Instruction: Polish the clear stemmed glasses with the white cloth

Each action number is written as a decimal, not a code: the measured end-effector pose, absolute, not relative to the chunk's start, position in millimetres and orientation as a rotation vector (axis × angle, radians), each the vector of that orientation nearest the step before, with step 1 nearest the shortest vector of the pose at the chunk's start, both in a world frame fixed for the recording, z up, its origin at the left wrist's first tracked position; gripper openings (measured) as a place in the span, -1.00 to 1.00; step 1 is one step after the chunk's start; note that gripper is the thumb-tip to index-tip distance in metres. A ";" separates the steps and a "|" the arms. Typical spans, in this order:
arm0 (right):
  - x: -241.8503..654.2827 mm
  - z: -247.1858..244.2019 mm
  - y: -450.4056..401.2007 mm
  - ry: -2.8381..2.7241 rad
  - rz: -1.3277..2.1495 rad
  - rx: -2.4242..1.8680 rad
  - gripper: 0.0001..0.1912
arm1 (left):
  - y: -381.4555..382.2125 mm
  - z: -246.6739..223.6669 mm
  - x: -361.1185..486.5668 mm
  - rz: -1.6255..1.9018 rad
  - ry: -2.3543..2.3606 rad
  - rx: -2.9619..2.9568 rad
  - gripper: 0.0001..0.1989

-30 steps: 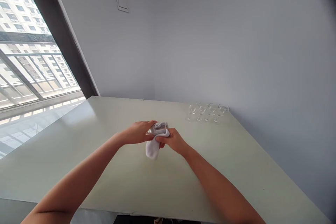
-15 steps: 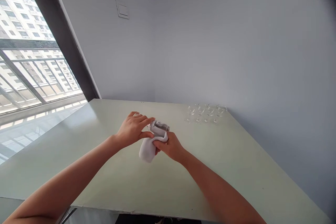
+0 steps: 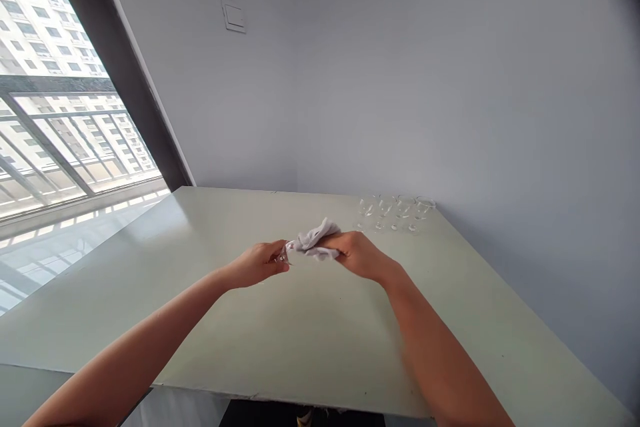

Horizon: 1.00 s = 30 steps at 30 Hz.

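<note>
My left hand [image 3: 257, 263] is closed on a clear wine glass [image 3: 285, 255], held sideways above the middle of the table. Only a small transparent part of the glass shows at my fingertips; the rest of it is hidden. A crumpled white cloth [image 3: 316, 240] is bunched against the glass on the right, seemingly wrapped about it. My right hand [image 3: 359, 253] grips that cloth, its fingers partly buried in the folds.
Several clear stemmed glasses [image 3: 397, 210] stand close together at the table's far right, near the wall. The pale table [image 3: 280, 340] has its front edge below my arms. A window [image 3: 60, 100] is at left.
My right hand has turned and moved right and up with the cloth, now bunched rather than hanging down. My left hand has dropped slightly, its fingers closing round the end of the glass.
</note>
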State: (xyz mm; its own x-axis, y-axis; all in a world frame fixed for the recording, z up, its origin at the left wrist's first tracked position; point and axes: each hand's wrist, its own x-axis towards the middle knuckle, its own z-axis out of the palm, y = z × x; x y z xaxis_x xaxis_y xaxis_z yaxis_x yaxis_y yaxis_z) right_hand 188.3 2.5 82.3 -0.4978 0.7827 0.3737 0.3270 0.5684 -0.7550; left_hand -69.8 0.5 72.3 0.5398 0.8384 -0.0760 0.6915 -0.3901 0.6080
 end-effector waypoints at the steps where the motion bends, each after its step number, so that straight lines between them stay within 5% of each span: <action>1: 193.7 86.0 3.5 -2.084 0.708 -0.904 -0.70 | 3.1 68.9 -72.2 0.347 1.260 2.116 -0.75; 7: 184.0 87.6 -5.1 -2.254 0.127 -0.909 -0.63 | 9.4 54.9 -71.9 0.401 1.443 1.995 -0.62; 11: 142.4 60.5 -13.8 -2.414 -0.006 -0.747 -0.61 | -1.7 51.3 -55.9 0.403 1.593 2.294 -0.77; 22: 144.3 42.8 6.4 -1.722 0.602 -0.982 -0.68 | -19.5 39.1 -54.8 0.356 1.554 2.425 -0.63; 30: 122.2 43.0 -18.8 -2.132 0.253 -0.836 -0.56 | -14.9 28.8 -44.9 0.317 1.646 2.418 -0.83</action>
State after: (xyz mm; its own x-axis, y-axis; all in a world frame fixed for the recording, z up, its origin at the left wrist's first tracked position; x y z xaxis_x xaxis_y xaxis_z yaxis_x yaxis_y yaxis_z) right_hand 122.2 -18.8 43.0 -0.4492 0.6422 0.6211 0.4791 0.7600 -0.4393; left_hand -44.9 -14.9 28.8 0.3570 0.9319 0.0645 0.8892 -0.3602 0.2822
